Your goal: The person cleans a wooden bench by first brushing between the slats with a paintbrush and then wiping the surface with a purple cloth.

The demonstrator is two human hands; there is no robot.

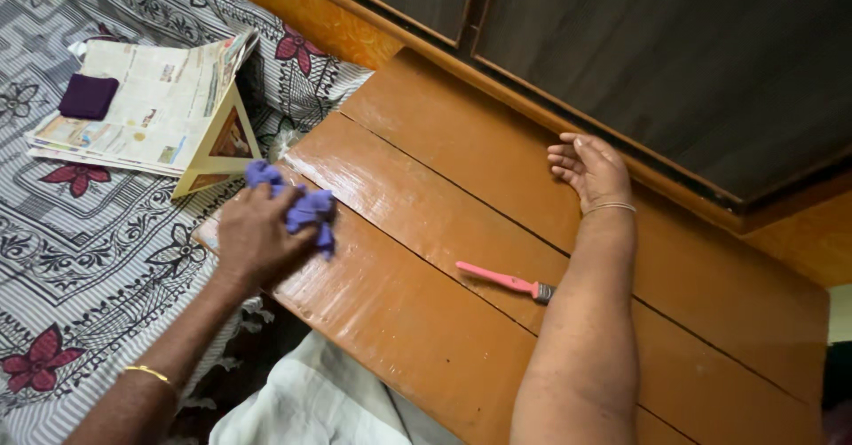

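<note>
Here, a crumpled purple cloth (297, 207) is gripped in the left hand (257, 236) and pressed on the near-left part of the glossy brown wooden board (426, 321); the forearm is stretched forward, a thin bangle at the wrist; the right hand (590, 168) is laid loosely open, palm up, fingers slightly curled, holding nothing, at the board's far edge; a pink-handled paintbrush (504, 281) is seen lying flat between both arms; folded newspapers (146, 103) are spread on the patterned bedsheet (80, 250).
</note>
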